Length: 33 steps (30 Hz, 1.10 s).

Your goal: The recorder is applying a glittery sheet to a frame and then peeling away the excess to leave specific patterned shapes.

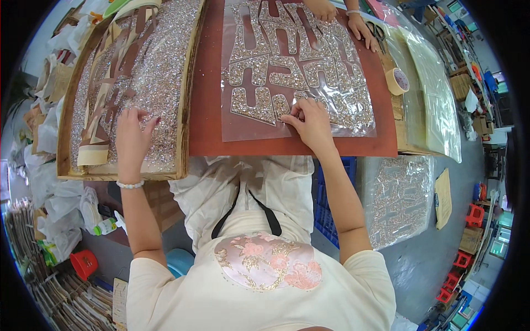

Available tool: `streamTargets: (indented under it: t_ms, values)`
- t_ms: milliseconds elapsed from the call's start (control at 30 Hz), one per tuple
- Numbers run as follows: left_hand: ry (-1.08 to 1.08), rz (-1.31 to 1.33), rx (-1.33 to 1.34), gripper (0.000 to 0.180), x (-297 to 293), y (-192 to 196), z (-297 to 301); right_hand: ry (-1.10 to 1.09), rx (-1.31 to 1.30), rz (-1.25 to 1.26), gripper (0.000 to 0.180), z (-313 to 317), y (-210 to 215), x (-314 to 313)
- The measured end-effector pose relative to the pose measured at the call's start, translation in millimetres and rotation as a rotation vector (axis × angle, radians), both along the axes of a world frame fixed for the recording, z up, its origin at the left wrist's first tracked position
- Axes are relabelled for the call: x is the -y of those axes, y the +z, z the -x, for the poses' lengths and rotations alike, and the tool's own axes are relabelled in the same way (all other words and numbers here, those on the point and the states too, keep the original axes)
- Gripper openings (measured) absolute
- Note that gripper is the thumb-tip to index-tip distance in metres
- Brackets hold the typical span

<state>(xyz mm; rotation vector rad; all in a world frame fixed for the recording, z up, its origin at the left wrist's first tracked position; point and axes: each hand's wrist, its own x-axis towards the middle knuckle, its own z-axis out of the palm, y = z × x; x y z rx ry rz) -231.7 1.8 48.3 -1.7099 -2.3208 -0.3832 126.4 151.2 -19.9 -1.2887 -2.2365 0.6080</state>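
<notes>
My left hand point(132, 132) is over a wooden-framed tray point(183, 110) filled with loose glittering stones point(157, 66). Its thumb stands apart from its fingers, and nothing shows between them. Against the near edge of a clear plastic sheet point(345, 132), my right hand point(312, 118) is bent, with thumb and fingertips drawn together low on the sheet. Whatever they may pinch is too small to make out. Under or on the sheet lie several stone-covered cut-out shapes point(248, 105) with slots, close to my right fingertips.
Brown paper strips point(113, 71) lie in the tray's left part. Across the reddish board point(207, 127) another person's hands point(359, 30) touch the sheet's far side. Scissors point(377, 34), a tape roll point(397, 81) and stacked clear sheets point(430, 83) are at right. Bagged glittering pieces point(400, 198) sit lower.
</notes>
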Motion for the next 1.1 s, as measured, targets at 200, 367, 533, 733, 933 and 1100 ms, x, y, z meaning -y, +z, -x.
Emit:
streamTargets:
  t_ms: [200,367,533,733,933,1100]
  values:
    - [-0.105,0.238,0.443,0.015,27.9,-4.8,1.3,0.015,-0.158,0.034,0.017,-17.9,2.3,14.3]
    - [-0.089,0.119,0.247,0.011,21.4,-5.8,19.9,-0.148,-0.512,0.089,0.012,-14.0,11.6,41.6]
    - [-0.171,-0.232,0.443,0.009,-27.0,0.8,-63.5,-0.24,-0.621,0.004,0.01,-27.7,15.8,45.9]
    - [-0.427,-0.303,0.641,0.01,-89.5,-49.3,-188.6,-0.257,-0.616,0.0,0.01,-40.6,14.2,45.4]
    - [-0.39,-0.231,0.737,0.007,-104.8,-69.7,-210.5,-0.262,-0.566,0.002,0.01,-54.5,6.5,40.7]
    - [-0.374,-0.254,0.729,0.007,-112.3,-77.8,-228.9,-0.256,-0.565,-0.023,0.01,-69.7,0.2,30.4]
